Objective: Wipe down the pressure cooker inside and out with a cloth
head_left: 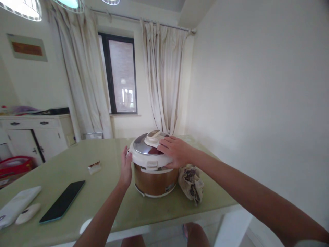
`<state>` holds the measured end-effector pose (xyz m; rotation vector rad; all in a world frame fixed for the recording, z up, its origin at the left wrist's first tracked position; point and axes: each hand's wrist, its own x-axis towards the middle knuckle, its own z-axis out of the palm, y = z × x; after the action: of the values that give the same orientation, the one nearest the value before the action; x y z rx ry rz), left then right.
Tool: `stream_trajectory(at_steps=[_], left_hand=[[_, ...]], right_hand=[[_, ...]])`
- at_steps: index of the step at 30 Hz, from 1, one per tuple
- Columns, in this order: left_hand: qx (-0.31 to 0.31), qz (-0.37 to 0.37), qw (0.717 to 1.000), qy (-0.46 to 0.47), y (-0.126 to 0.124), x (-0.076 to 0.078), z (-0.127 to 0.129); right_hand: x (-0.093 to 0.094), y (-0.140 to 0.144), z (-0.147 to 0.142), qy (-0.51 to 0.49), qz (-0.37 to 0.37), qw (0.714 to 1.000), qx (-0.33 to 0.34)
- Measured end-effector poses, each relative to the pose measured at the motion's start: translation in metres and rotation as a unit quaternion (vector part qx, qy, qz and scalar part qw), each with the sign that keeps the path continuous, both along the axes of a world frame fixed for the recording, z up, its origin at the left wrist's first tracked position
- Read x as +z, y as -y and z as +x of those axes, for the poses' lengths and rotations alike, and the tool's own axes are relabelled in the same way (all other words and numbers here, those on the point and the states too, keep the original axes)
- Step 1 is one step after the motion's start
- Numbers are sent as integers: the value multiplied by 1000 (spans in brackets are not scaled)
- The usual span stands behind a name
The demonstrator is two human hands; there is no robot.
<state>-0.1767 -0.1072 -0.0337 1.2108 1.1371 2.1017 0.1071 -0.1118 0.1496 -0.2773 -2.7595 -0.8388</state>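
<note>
A rice cooker (155, 181) with a brown body and a white lid stands upright on the table. The lid (144, 158) has a shiny metal ring and a raised white part on top, and it sits on the body. My left hand (125, 168) grips the lid's left rim, thumb in front and fingers along the side. From the right, my right hand (177, 151) holds the lid, its fingers bent over the top and the thumb low near the rim. A crumpled cloth (191, 183) lies just right of the cooker, below my right forearm.
On the pale green table (110, 202) lie a dark phone (63, 201), a white device (19, 206), a small rounded white object (27, 213) and a small clear packet (95, 167). A white cabinet (48, 137) stands at the far left. A wall (257, 85) rises on the right.
</note>
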Motion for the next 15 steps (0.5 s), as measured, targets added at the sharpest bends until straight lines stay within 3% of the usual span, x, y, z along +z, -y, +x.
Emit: stream_trajectory(at_steps=[3,7,10,15], left_hand=[[2,-25,1000,1,6,3,3],[16,-46,999,-8,13,9,7],[22,-56,998,-11,13,13,7],[-9,-73,997,-2,11,13,-1]], right_hand=[[18,-4,-1,15,-53,998,34],[39,-23,-15,-82,-131,988,2],[42,-48,-35,-108,-168,979,-34],[35,-82,-57,-9,-214,973,-84]])
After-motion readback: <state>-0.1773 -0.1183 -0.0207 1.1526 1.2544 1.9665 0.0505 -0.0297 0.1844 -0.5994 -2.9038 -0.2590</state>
